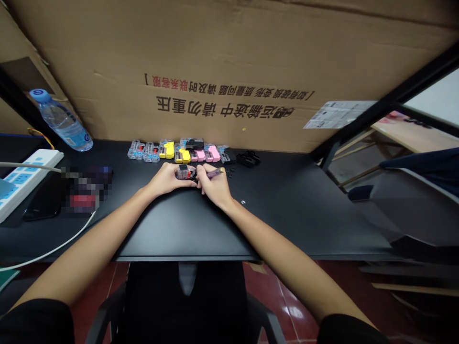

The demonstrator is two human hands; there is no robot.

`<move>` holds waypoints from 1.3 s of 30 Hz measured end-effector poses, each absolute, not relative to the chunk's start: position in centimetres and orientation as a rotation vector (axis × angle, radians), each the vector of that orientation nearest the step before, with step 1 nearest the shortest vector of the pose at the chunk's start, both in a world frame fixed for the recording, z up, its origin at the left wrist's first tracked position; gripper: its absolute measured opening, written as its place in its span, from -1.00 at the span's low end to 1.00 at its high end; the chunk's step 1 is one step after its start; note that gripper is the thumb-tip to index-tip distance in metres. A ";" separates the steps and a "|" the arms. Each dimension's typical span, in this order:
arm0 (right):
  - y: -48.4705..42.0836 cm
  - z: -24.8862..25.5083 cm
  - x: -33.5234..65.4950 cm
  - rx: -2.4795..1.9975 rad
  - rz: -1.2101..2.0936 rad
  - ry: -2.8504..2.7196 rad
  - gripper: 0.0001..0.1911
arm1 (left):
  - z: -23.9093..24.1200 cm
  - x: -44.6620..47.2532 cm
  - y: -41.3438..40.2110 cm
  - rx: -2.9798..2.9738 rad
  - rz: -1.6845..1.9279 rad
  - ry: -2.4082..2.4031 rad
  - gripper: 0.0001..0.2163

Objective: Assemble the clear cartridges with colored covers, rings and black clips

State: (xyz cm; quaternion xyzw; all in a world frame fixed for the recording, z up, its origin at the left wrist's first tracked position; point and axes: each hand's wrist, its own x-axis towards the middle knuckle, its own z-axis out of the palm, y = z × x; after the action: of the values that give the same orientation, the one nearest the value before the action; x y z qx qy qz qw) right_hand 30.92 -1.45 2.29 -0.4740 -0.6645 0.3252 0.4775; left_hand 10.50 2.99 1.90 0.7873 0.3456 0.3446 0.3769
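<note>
My left hand (pixel 164 178) is closed around a small clear plastic case (pixel 183 172) with black and red parts, held just over the black desk. In my right hand (pixel 218 187) is a slim purplish pen-like tool (pixel 215 173), its gold end pointing up and right. The tool's other end is hidden by my fingers, at the right side of the case. Behind my hands lies a row of similar clear cases, some with yellow parts (pixel 167 150), some with pink parts (pixel 213 153). A black piece (pixel 194 144) rests on one of them.
Black parts (pixel 248 158) lie right of the row, with small black clips and a white C-shaped bit (pixel 243 202) nearer. A water bottle (pixel 64 122), power strip (pixel 27 179), black phone (pixel 45 200) and white cable are at left. Cardboard (pixel 229 52) stands behind.
</note>
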 end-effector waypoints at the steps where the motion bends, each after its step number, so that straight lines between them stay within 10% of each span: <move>1: -1.3 2.3 31.1 -1.161 0.792 -1.582 -0.44 | 1.8 10.5 3.0 2.021 0.888 0.899 -0.51; 39: -0.2 2.1 32.3 -1.307 0.748 -1.681 -0.53 | 2.1 10.2 3.1 2.109 0.911 0.984 -0.56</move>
State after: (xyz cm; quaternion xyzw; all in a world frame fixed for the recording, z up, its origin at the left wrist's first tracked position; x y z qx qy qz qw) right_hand 32.29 -0.23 2.07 -0.5233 -0.6731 0.2996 0.4282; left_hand 10.18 3.08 2.14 0.8007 0.3735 0.3459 0.3158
